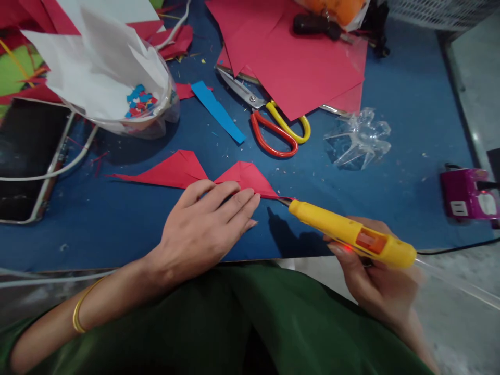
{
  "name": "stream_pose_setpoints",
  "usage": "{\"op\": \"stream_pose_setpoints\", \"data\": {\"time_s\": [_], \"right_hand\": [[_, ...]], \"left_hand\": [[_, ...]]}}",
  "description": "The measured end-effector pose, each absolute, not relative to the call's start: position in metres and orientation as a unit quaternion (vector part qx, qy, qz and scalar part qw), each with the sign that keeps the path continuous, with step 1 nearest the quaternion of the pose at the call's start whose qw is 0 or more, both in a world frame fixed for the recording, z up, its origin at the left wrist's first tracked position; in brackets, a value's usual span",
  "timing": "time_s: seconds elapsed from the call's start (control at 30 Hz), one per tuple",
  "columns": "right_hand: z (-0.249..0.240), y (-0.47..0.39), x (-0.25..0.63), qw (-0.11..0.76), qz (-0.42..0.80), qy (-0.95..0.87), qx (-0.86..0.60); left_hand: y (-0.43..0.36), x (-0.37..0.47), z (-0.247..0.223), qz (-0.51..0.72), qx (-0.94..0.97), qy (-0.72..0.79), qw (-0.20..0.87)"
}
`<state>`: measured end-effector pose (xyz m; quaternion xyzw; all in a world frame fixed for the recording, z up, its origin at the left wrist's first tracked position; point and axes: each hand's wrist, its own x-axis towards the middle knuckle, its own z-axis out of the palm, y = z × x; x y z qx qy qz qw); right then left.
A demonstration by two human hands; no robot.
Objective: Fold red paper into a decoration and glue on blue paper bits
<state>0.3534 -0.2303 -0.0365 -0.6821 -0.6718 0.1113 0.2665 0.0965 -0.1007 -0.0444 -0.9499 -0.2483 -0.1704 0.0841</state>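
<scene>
My left hand (211, 219) lies flat with fingers stretched out, pressing on a folded red paper piece (246, 177) at the front of the blue table. That piece has two peaked folds, one on either side of my fingers, and a thin tail to the left. In my right hand (371, 281) is a yellow hot glue gun (336, 226), its fingers wrapped round the handle below. The metal nozzle meets the right tip of the red paper. A clear glue stick (457, 281) juts from the back of the gun, and a red light glows on its side.
Red-and-yellow-handled scissors (273, 122) and a blue paper strip (217, 112) lie beyond the folded paper. Red sheets (297, 62), a screwdriver (316, 25) and crumpled clear plastic (361, 138) are farther back. A tub (164, 104) of paper bits and a phone (27, 156) stand left, a purple box (464, 192) right.
</scene>
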Motion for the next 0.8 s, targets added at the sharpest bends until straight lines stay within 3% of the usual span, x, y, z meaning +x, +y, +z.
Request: {"op": "stream_pose_setpoints", "data": {"time_s": [0.5,0.8], "right_hand": [[-0.039,-0.214,0.341,0.374,0.119,-0.596,-0.701],[-0.038,-0.206,0.338,0.479,0.312,-0.417,-0.706]], "left_hand": [[-0.108,0.108,-0.044,-0.106,-0.968,-0.218,0.066],[-0.108,0.113,-0.046,-0.072,-0.973,-0.217,0.037]]}}
